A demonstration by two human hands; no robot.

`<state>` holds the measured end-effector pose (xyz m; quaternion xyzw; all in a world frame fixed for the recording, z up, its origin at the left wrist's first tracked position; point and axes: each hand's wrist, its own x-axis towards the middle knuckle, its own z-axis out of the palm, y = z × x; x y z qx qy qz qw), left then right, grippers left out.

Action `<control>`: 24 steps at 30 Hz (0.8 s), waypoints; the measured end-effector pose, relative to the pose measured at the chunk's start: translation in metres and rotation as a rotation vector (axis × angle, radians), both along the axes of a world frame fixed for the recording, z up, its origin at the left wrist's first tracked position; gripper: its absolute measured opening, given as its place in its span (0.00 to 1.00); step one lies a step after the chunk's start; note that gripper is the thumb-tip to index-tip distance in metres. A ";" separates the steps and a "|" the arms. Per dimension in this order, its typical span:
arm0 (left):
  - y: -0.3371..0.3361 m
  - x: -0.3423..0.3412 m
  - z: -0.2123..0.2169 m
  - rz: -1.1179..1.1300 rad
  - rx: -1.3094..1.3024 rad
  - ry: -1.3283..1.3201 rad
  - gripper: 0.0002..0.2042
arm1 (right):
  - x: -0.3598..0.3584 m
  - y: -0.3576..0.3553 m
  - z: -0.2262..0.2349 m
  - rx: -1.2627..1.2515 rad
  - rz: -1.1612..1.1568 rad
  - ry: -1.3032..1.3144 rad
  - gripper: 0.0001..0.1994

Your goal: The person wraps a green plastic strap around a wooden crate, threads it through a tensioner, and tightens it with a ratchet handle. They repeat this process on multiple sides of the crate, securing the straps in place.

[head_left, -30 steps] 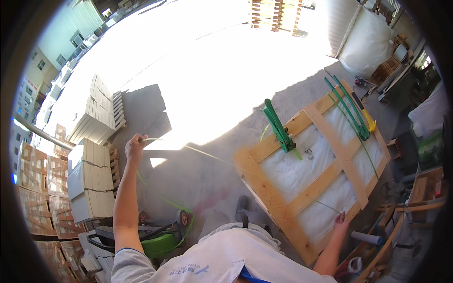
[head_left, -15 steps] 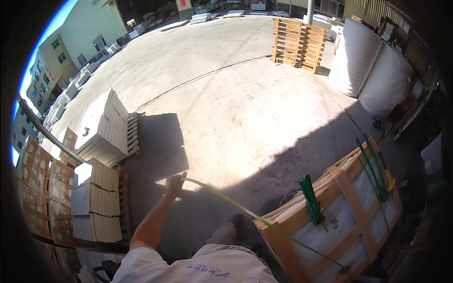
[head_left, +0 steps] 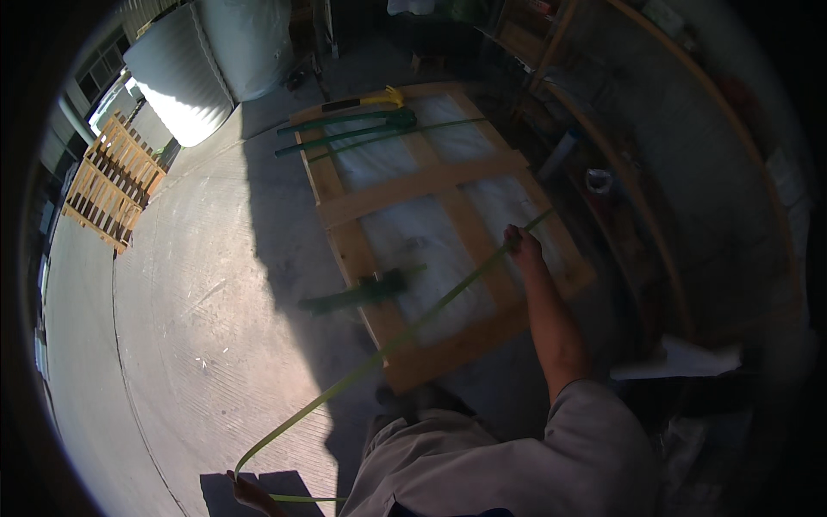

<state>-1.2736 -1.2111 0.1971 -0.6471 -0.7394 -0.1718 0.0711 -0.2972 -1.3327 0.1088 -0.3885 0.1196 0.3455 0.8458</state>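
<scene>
A long green packing strap runs slantwise across a flat wooden crate with white wrapped panels between its slats. My left hand, at the lower left over the sunlit ground, is closed round the strap, which bends back there toward my body. Over the crate's near right part, my right hand grips the strap, and its end passes on to the far right edge. A blurred green strapping tool lies over the crate's left edge. Farther up rest a green long-handled tool and a yellow-and-black tool.
Another green strap crosses the crate's far part. Wooden shelving with items on it stands along the right in shade. Large white foam rolls and upright wooden pallets are at the upper left. White sheet material lies at the right.
The view has swung right, bringing the crate to the middle and the stacked slabs out of sight. My right hand now shows fully over the crate; both hands still hold the strap.
</scene>
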 end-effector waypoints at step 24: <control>0.532 0.174 0.191 -0.916 0.450 0.079 0.06 | -0.089 0.121 0.090 0.226 -0.440 0.108 0.09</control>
